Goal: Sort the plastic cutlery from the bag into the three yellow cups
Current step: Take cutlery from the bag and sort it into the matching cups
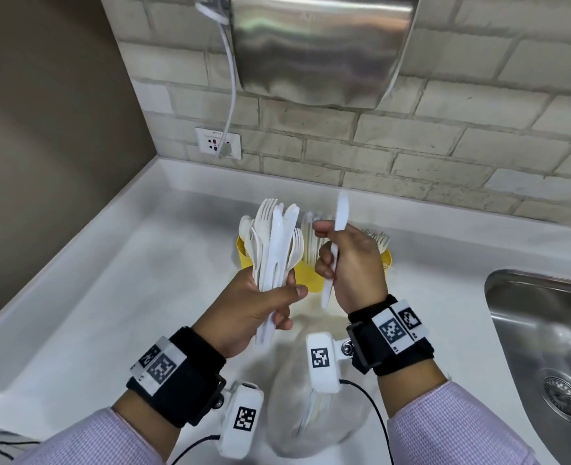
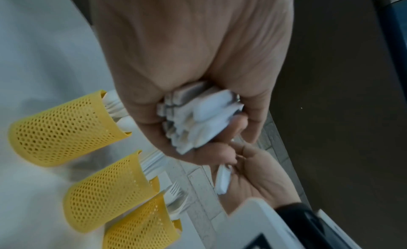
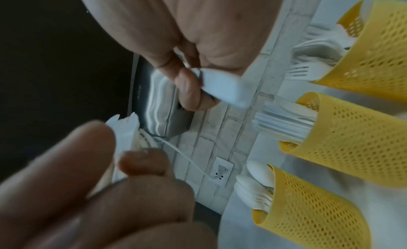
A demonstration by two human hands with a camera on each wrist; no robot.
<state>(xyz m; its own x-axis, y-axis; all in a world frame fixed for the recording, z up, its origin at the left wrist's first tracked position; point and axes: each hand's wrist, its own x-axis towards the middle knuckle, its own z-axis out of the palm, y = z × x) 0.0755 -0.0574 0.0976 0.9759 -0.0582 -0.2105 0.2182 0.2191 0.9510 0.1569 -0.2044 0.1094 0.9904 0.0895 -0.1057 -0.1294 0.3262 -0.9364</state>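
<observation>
Three yellow mesh cups (image 2: 66,129) are only partly seen from the head view, masked by both hands and by the bundle of white cutlery (image 1: 274,246); their full row is shown by the wrist views, each already stocked with white pieces. The bundle is gripped by the left hand (image 1: 253,313), fingers curled round the handles and thumb (image 1: 289,292) pressed across the front. Forks, knives and at least one spoon can be made out in it, though an exact count cannot be taken. Its long axis is held nearly upright, working ends fanned above the fingers, handle ends poking out below the palm. A single white knife (image 1: 336,243) is pinched by the right hand (image 1: 349,263) just beside the bundle; thumb and forefinger are closed on its middle, the other fingers curled behind. The blade points up beyond the fingertips, blurred at its tip, and the handle points down past the heel of the hand. A clear bag (image 1: 310,414) lies on the white counter (image 1: 93,313) under the wrists, largely hidden by the wrist cameras, its contents indistinct.
</observation>
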